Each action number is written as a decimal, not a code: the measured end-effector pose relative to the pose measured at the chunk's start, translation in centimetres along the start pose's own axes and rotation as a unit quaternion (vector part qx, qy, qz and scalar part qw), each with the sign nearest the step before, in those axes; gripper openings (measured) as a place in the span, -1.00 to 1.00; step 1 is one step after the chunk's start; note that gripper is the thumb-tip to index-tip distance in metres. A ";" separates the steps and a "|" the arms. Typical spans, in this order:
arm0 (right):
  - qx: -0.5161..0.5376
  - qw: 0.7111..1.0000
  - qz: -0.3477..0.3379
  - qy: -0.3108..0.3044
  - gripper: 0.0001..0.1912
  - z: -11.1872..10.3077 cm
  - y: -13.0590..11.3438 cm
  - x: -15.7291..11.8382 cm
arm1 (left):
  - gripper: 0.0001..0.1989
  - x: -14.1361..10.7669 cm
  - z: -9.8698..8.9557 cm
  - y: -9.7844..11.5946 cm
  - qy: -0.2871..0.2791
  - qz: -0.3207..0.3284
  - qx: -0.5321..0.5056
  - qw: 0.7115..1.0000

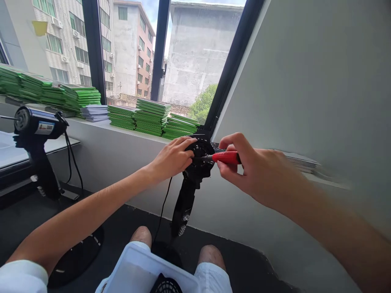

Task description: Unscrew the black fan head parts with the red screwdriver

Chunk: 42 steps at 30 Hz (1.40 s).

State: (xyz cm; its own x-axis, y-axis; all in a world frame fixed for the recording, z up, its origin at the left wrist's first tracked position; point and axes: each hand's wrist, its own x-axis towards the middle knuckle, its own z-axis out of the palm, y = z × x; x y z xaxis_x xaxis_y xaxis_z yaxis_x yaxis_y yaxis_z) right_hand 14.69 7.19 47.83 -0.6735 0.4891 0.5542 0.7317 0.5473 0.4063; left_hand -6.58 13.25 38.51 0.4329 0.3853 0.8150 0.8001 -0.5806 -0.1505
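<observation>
Left hand (172,156) clamped on the round black head of a heat gun (195,162), fingers curled over its rim, in the middle of the scene just before the sill (91,124). Right hand (256,171) closed round a red-handled screwdriver (226,157), thumb and forefinger pinching the handle, dark tip touching the gun's head from the right. Gun's handle slanting down and left toward a black base on the floor, cord (161,211) hanging beside it. Far along the sill, stacks of green boards (151,116), with a pile of grey sheets (94,112) between them. Far left, a second heat gun (36,124) upright on its stand, well apart. Right, a pale wall (320,81) with more sheets, blurred, behind the right hand. Near, bare knees and a white tub (143,268) on the lap.
</observation>
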 end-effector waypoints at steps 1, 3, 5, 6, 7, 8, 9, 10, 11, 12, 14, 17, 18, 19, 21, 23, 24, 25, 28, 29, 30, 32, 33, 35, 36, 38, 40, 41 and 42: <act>-0.004 1.000 -0.008 0.011 -0.76 0.1 0.0 0.0 | -0.75 0.6 -0.5 0.0 -0.027 0.002 0.005 1.000; -0.051 0.998 -0.010 0.042 -0.68 0.1 -0.2 -0.1 | -0.75 1.6 -1.3 -0.3 -0.084 0.013 0.006 0.996; -0.123 0.990 0.001 0.065 -0.55 0.0 -0.4 -0.4 | -0.76 2.5 -2.1 -0.8 -0.143 0.035 -0.009 0.989; -0.155 0.985 0.007 0.070 -0.51 0.0 -0.5 -0.5 | -0.77 2.8 -2.3 -1.1 -0.171 0.048 -0.020 0.984; -0.178 0.981 0.011 0.072 -0.50 0.0 -0.6 -0.5 | -0.79 2.9 -2.5 -1.5 -0.195 0.059 -0.033 0.979; -0.184 0.980 0.013 0.070 -0.51 0.0 -0.7 -0.6 | -0.79 3.0 -2.7 -1.9 -0.209 0.064 -0.046 0.975; -0.170 0.983 0.006 0.065 -0.57 0.0 -0.7 -0.6 | -0.77 3.0 -2.7 -2.3 -0.213 0.067 -0.058 0.973; -0.139 0.989 -0.007 0.056 -0.66 0.1 -0.7 -0.6 | -0.74 2.8 -2.6 -2.7 -0.208 0.070 -0.068 0.973; -0.103 0.993 -0.023 0.046 -0.74 0.1 -0.8 -0.6 | -0.71 2.6 -2.4 -3.1 -0.195 0.074 -0.077 0.975; -0.075 0.996 -0.040 0.038 -0.77 0.2 -0.8 -0.5 | -0.69 2.3 -2.1 -3.5 -0.177 0.080 -0.084 0.977; -0.080 0.995 -0.052 0.034 -0.76 0.3 -1.0 -0.5 | -0.69 1.5 -1.4 -4.1 -0.137 0.094 -0.095 0.981; -0.162 0.985 -0.021 0.060 -0.56 0.3 -1.1 -0.6 | -0.75 0.5 -0.2 -4.6 -0.078 0.103 -0.118 0.985; -0.159 0.985 -0.017 0.063 -0.56 0.3 -1.1 -0.6 | -0.76 0.2 0.1 -4.7 -0.057 0.105 -0.129 0.984; -0.137 0.988 -0.022 0.062 -0.61 0.2 -1.1 -0.7 | -0.77 0.0 0.5 -4.7 -0.037 0.105 -0.141 0.984; -0.087 0.994 -0.045 0.057 -0.72 0.2 -0.9 -0.7 | -0.74 -0.3 1.2 -4.5 0.003 0.092 -0.164 0.982; -0.107 0.991 -0.043 0.063 -0.70 0.3 -0.8 -0.7 | -0.68 -0.5 2.0 -4.1 0.036 0.048 -0.180 0.982; -0.140 0.987 -0.034 0.073 -0.65 0.3 -0.7 -0.7 | -0.63 -0.6 2.5 -3.9 0.048 0.015 -0.190 0.980; -0.173 0.981 -0.021 0.083 -0.60 0.3 -0.7 -0.7 | -0.59 -0.7 3.0 -3.6 0.056 -0.023 -0.206 0.977; -0.163 0.983 -0.021 0.084 -0.64 0.3 -0.5 -0.8 | -0.46 -1.1 4.6 -3.0 0.064 -0.109 -0.296 0.947; -0.143 0.986 -0.037 0.082 -0.69 0.4 -0.5 -0.8 | -0.43 -1.2 5.1 -2.8 0.067 -0.121 -0.330 0.934; -0.136 0.986 -0.047 0.083 -0.71 0.4 -0.5 -0.8 | -0.43 -1.4 5.5 -2.7 0.073 -0.128 -0.358 0.922; -0.169 0.980 -0.049 0.092 -0.67 0.4 -0.4 -0.9 | -0.44 -1.7 6.0 -2.5 0.086 -0.133 -0.391 0.907; -0.193 0.975 -0.043 0.100 -0.63 0.4 -0.4 -1.0 | -0.46 -1.8 6.2 -2.4 0.091 -0.135 -0.395 0.904; -0.190 0.976 -0.038 0.102 -0.63 0.4 -0.5 -1.2 | -0.51 -1.9 6.3 -2.3 0.099 -0.140 -0.386 0.906; -0.169 0.980 -0.047 0.094 -0.66 0.3 -0.5 -1.3 | -0.53 -1.9 6.3 -2.1 0.103 -0.144 -0.377 0.909; -0.149 0.984 -0.055 0.081 -0.68 0.2 -0.7 -1.4 | -0.56 -1.7 6.3 -1.8 0.122 -0.159 -0.358 0.912; -0.180 0.980 -0.036 0.072 -0.61 0.1 -0.9 -1.5 | -0.58 -1.5 6.5 -1.4 0.144 -0.181 -0.344 0.910; -0.193 0.978 -0.023 0.070 -0.57 0.1 -0.9 -1.5 | -0.59 -1.4 6.6 -1.2 0.154 -0.193 -0.338 0.908; -0.189 0.980 -0.016 0.064 -0.56 0.2 -1.0 -1.4 | -0.60 -1.3 6.6 -1.0 0.160 -0.202 -0.332 0.907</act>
State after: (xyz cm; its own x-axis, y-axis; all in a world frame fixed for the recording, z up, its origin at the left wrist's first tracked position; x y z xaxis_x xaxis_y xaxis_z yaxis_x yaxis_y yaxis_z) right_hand 14.92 6.07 46.51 -0.6964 0.3738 0.6126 0.7126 0.2591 0.6520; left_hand -5.21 18.12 33.89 -0.0686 0.4963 0.8654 0.3939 -0.7836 0.4805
